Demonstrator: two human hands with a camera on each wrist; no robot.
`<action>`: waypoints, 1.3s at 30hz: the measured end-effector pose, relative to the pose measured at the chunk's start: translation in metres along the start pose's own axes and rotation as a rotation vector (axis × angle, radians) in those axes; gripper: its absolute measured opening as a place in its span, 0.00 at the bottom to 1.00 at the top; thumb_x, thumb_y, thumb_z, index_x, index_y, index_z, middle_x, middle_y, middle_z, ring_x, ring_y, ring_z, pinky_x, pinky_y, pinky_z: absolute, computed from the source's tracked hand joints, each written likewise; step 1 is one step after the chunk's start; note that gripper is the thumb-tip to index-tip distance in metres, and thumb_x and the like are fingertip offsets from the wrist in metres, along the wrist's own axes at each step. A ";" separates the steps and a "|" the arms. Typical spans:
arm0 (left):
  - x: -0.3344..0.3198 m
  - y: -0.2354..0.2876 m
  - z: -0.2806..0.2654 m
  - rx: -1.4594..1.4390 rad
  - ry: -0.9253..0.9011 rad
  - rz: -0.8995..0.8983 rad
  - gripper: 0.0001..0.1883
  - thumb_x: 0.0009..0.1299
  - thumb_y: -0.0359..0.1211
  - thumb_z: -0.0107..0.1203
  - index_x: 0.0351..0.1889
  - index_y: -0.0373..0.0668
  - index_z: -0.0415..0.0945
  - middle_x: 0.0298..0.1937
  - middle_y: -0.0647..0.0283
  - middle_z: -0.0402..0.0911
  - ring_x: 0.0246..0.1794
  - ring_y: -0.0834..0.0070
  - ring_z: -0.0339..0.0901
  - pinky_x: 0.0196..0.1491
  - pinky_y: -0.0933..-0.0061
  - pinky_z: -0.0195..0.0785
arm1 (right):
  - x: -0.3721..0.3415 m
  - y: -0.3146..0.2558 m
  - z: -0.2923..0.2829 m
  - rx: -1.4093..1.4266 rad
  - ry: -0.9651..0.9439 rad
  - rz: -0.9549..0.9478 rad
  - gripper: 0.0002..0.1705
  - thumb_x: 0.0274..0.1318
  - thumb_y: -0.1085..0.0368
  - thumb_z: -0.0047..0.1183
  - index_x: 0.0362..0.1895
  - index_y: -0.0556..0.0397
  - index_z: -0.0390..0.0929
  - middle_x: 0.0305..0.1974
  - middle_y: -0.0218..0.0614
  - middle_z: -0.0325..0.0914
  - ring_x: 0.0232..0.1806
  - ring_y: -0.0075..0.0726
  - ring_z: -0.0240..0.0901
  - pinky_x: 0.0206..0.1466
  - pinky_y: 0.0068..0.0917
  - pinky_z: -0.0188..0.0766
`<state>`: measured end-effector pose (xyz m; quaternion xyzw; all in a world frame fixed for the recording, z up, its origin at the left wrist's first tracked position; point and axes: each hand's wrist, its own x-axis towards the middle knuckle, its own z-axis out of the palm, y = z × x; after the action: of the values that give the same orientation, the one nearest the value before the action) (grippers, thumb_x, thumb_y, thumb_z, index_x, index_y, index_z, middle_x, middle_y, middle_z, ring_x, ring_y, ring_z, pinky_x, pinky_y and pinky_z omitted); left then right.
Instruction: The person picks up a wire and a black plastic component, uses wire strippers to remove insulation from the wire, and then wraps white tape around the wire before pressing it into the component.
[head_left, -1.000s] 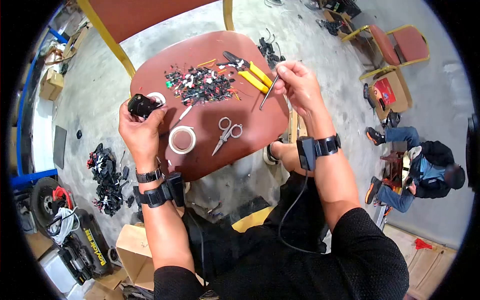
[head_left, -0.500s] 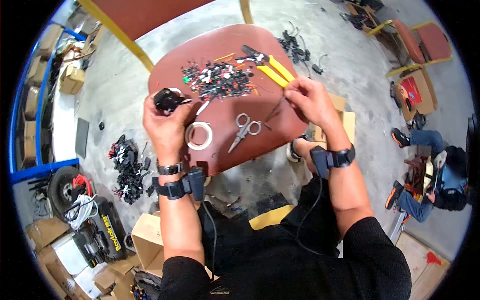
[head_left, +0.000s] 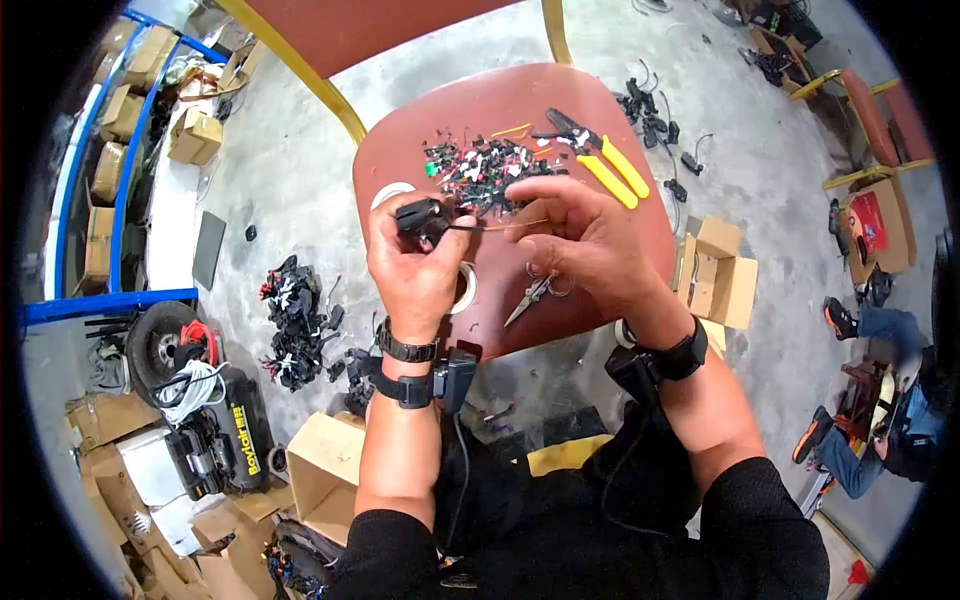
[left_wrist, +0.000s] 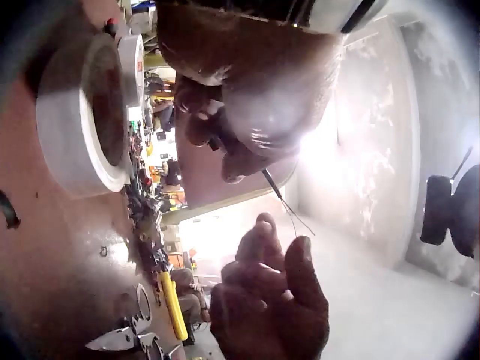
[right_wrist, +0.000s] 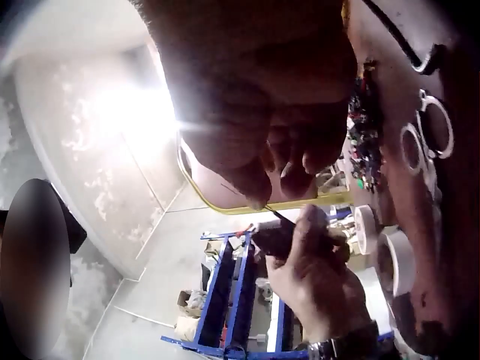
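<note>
The left hand (head_left: 415,280) gripped the black device (head_left: 424,220) above the red seat (head_left: 400,135), and its cable (left_wrist: 271,182) ended in thin wires (left_wrist: 294,214) near the right hand (head_left: 590,240), whose fingers stood apart; if they touched the wires, I could not tell

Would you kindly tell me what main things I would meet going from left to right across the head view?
Wheel, pile of black parts, left hand, right hand, open cardboard box, seated person.
</note>
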<state>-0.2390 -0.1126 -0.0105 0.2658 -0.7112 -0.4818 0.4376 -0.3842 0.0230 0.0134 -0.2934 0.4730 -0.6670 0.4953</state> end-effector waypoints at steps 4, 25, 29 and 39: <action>-0.006 0.003 0.007 0.000 -0.039 -0.069 0.23 0.56 0.22 0.67 0.50 0.37 0.72 0.39 0.67 0.78 0.37 0.82 0.76 0.43 0.79 0.72 | 0.004 0.011 0.003 0.067 -0.058 -0.064 0.14 0.57 0.73 0.59 0.49 0.56 0.80 0.40 0.30 0.82 0.40 0.17 0.76 0.40 0.16 0.73; -0.017 0.003 0.004 -0.774 -0.301 -0.509 0.18 0.65 0.30 0.62 0.49 0.33 0.71 0.38 0.56 0.83 0.28 0.77 0.79 0.28 0.82 0.74 | 0.024 0.009 -0.013 0.203 0.114 -0.112 0.08 0.64 0.64 0.56 0.35 0.55 0.80 0.26 0.27 0.78 0.22 0.14 0.68 0.23 0.13 0.64; -0.014 0.004 0.000 -0.749 -0.299 -0.501 0.16 0.66 0.30 0.61 0.48 0.35 0.70 0.37 0.52 0.82 0.24 0.74 0.77 0.28 0.79 0.72 | 0.027 0.009 -0.015 0.198 0.162 -0.145 0.07 0.64 0.65 0.56 0.36 0.56 0.79 0.26 0.29 0.78 0.20 0.15 0.67 0.21 0.15 0.63; -0.008 -0.003 -0.007 -0.763 -0.312 -0.507 0.22 0.61 0.29 0.63 0.53 0.35 0.70 0.37 0.58 0.80 0.30 0.72 0.81 0.31 0.75 0.77 | 0.027 0.007 -0.021 0.077 0.260 -0.148 0.07 0.66 0.62 0.53 0.36 0.50 0.78 0.28 0.25 0.74 0.25 0.17 0.63 0.29 0.14 0.60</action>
<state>-0.2294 -0.1100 -0.0149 0.1760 -0.4536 -0.8338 0.2609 -0.4086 0.0040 -0.0028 -0.2192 0.4844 -0.7517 0.3902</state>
